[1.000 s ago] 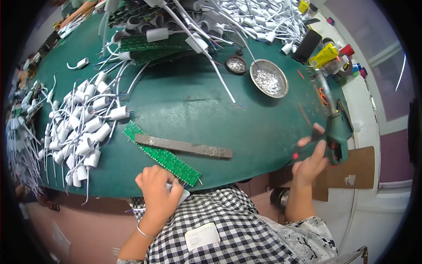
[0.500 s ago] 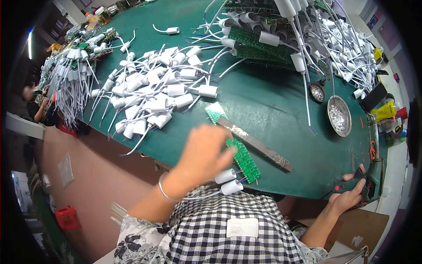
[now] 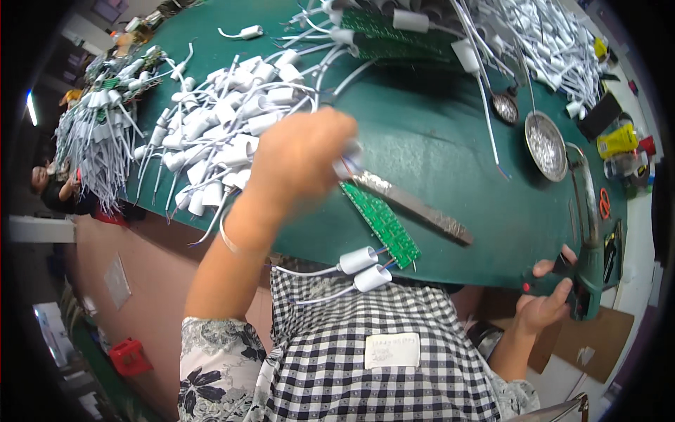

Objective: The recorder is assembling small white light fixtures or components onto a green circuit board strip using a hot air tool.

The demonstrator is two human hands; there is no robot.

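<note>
My left hand (image 3: pixel 299 158) is closed around a white cylindrical cap with wires (image 3: pixel 349 163), slightly blurred, just above the far end of a green circuit board strip (image 3: pixel 385 226). At the board's near end, two white caps (image 3: pixel 358 260) are joined to it by short coloured wires, and their white cables trail to the left. Alongside the board lies a dark metal bar (image 3: pixel 429 218) with silvery residue on it. Over at the table's right edge, my right hand (image 3: pixel 548 292) grips a green soldering gun (image 3: pixel 585 271) with a red button and a bent metal tube.
A heap of white caps with cables (image 3: pixel 221 119) covers the left of the table (image 3: pixel 415 148). Circuit boards with caps (image 3: pixel 394 39) are stacked at the back. Metal ladles (image 3: pixel 545 148) holding silvery bits sit at the right. Another person (image 3: pixel 53 186) is far left.
My left hand has moved away from me, off the board, and now has a white cap in it. My right hand keeps its grip on the soldering gun. The whole view has shifted slightly.
</note>
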